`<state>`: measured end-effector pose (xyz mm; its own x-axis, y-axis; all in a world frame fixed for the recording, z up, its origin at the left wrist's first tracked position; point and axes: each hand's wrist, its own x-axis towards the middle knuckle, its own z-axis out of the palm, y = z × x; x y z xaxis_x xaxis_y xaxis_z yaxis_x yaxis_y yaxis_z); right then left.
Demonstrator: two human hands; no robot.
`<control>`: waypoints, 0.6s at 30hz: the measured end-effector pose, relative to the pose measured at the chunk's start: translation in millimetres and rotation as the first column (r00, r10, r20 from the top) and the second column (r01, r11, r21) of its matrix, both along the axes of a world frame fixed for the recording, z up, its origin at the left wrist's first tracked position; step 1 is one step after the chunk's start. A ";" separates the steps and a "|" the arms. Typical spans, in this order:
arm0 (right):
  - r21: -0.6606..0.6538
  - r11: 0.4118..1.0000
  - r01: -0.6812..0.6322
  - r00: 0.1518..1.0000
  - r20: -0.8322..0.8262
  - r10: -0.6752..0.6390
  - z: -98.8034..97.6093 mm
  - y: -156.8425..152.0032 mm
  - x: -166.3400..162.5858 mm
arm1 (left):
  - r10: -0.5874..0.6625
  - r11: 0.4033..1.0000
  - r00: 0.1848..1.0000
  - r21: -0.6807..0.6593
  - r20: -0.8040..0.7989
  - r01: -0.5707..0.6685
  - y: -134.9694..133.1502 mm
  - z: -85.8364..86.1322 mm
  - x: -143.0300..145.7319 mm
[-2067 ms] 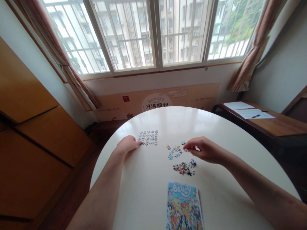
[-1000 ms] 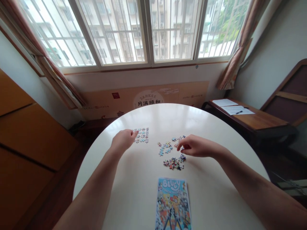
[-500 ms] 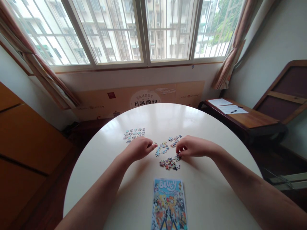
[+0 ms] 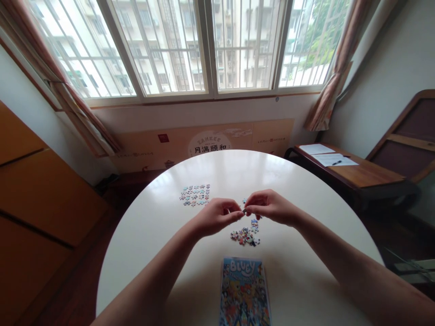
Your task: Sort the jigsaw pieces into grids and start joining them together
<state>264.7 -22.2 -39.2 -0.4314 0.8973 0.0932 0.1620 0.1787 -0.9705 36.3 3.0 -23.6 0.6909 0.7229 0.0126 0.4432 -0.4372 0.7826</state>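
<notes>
My left hand [image 4: 217, 216] and my right hand [image 4: 268, 207] meet above the round white table [image 4: 163, 235], fingertips pinched together on a small puzzle piece [image 4: 244, 210] held between them. Just below the hands lies a loose heap of colourful puzzle pieces [image 4: 245, 236]. A few more pieces [image 4: 254, 222] peek out under my right hand. To the left, a spread-out group of pieces [image 4: 195, 195] lies in rough rows. A colourful "Bluey" puzzle picture sheet [image 4: 244, 292] sits at the near edge.
A dark wooden side table [image 4: 360, 174] with papers [image 4: 326, 155] and a pen stands to the right. Wooden cabinets [image 4: 41, 199] are on the left. Barred windows [image 4: 204, 45] with curtains and a printed cardboard panel [image 4: 207, 142] face me.
My left hand left the piece grid at the left and came to the centre. My right hand picked a piece from the pile and lifted; both now pinch together above the table.
</notes>
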 end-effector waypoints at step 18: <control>0.466 0.884 0.031 0.879 0.408 -0.246 -13.6 -1.1 3.3 | 0.522 0.822 0.574 0.194 -0.631 -0.536 51.6 24.3 -118.1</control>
